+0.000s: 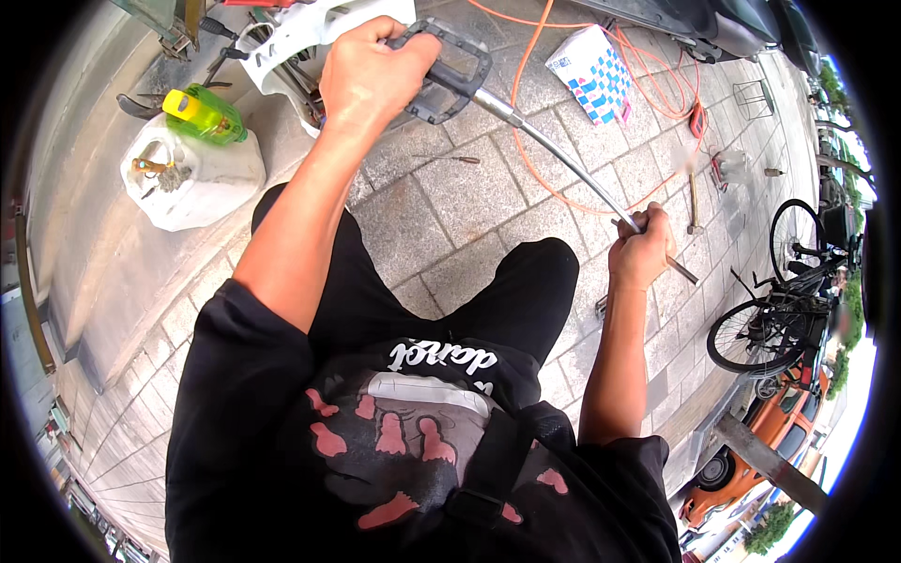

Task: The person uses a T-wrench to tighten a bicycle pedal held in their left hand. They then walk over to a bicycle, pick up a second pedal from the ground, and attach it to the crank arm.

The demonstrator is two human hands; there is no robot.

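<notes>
My left hand (380, 75) is closed on a black bicycle pedal (454, 70) with an open, toothed frame. A long silver rod (568, 161), which looks like a T-handle socket wrench, meets the pedal's inner end and slants down to the right. Around the rod's far end my right hand (643, 249) is closed, and a metal bar (683, 271) sticks out below its fingers. The palm hides how the bar and rod join. Both are held up in front of my knees, above the paving.
At left stands a white jug (192, 188) with a green bottle (211, 114) on it. An orange hose (530, 159) loops across the paving near a checkered box (593, 75). A hammer (694, 205) lies at right, before a bicycle (760, 333). A thin screwdriver-like tool (462, 159) lies ahead.
</notes>
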